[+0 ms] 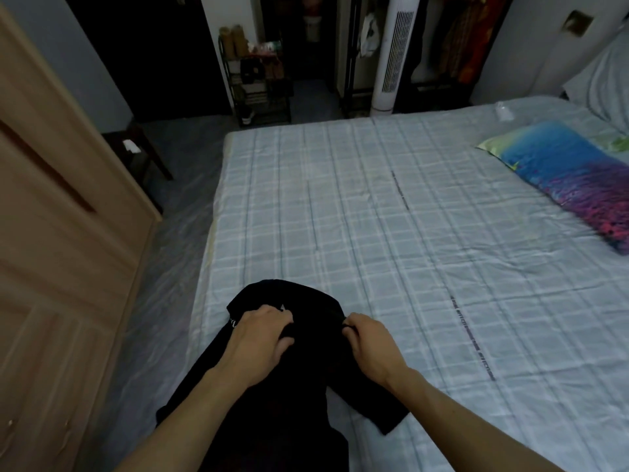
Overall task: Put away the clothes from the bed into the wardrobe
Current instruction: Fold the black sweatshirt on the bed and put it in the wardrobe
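Lying rumpled at the near edge of the bed (391, 216), soft black garment (299, 301) on pale checked, creased sheet. Gripped by left hand (262, 338), fingers curled into the cloth; pinched at its edge by right hand (369, 342).

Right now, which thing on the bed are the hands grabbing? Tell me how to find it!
Find the big bed with the pale checked sheet. At its near edge lies a black garment, gripped by the left hand and right hand. It is the only dark thing there; the pillow is bright blue and purple.
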Tool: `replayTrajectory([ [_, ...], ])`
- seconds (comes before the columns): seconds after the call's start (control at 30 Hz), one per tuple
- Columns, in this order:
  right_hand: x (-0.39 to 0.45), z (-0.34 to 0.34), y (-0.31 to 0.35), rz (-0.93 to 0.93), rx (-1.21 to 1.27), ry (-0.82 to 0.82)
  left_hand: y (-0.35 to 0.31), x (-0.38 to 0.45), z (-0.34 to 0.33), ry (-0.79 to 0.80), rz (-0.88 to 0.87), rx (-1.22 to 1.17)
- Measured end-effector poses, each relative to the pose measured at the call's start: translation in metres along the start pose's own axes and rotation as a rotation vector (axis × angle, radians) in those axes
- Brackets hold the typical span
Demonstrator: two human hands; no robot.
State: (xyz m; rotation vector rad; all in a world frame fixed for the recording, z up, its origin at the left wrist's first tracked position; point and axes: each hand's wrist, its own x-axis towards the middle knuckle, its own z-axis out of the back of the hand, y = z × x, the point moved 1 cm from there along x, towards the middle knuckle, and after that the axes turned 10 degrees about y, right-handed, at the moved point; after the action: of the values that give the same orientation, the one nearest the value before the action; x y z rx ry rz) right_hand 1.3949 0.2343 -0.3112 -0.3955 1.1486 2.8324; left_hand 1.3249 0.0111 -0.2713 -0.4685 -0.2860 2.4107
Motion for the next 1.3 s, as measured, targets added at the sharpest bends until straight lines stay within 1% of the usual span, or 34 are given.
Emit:
replayTrajectory([
  [0.07, -0.013, 0.015, 0.012, 0.016, 0.048, -0.077, -0.012, -0.006, 0.018, -0.103, -0.025, -0.019],
  [0.2, -0.046, 0.05, 0.038, 0.045, 0.105, -0.225, -0.044, -0.021, 0.06, -0.289, -0.137, -0.096],
  [0.4, -0.115, 0.102, 0.074, 0.098, 0.124, -0.428, -0.095, -0.051, 0.104, -0.435, -0.276, -0.104],
  [0.57, -0.179, 0.125, 0.09, 0.144, 0.087, -0.576, -0.141, -0.082, 0.124, -0.511, -0.394, -0.103],
  [0.73, -0.222, 0.142, 0.103, 0.195, 0.128, -0.679, -0.176, -0.122, 0.132, -0.584, -0.42, -0.036],
  [0.83, -0.244, 0.149, 0.11, 0.244, 0.157, -0.716, -0.192, -0.141, 0.138, -0.582, -0.389, -0.031],
  [0.9, -0.262, 0.154, 0.11, 0.267, 0.185, -0.73, -0.209, -0.15, 0.142, -0.545, -0.374, -0.028],
  [1.0, -0.294, 0.166, 0.097, 0.283, 0.228, -0.751, -0.251, -0.165, 0.142, -0.398, -0.364, 0.045],
  [1.07, -0.318, 0.177, 0.085, 0.289, 0.241, -0.755, -0.29, -0.175, 0.136, -0.282, -0.34, 0.125],
  [1.1, -0.331, 0.182, 0.078, 0.294, 0.246, -0.751, -0.311, -0.179, 0.13, -0.253, -0.326, 0.144],
  [1.13, -0.343, 0.188, 0.072, 0.299, 0.252, -0.746, -0.333, -0.183, 0.125, -0.253, -0.313, 0.141],
  [1.2, -0.369, 0.197, 0.059, 0.322, 0.262, -0.733, -0.376, -0.19, 0.113, -0.307, -0.297, 0.148],
  [1.3, -0.406, 0.208, 0.039, 0.372, 0.291, -0.715, -0.428, -0.196, 0.099, -0.415, -0.269, 0.333],
])
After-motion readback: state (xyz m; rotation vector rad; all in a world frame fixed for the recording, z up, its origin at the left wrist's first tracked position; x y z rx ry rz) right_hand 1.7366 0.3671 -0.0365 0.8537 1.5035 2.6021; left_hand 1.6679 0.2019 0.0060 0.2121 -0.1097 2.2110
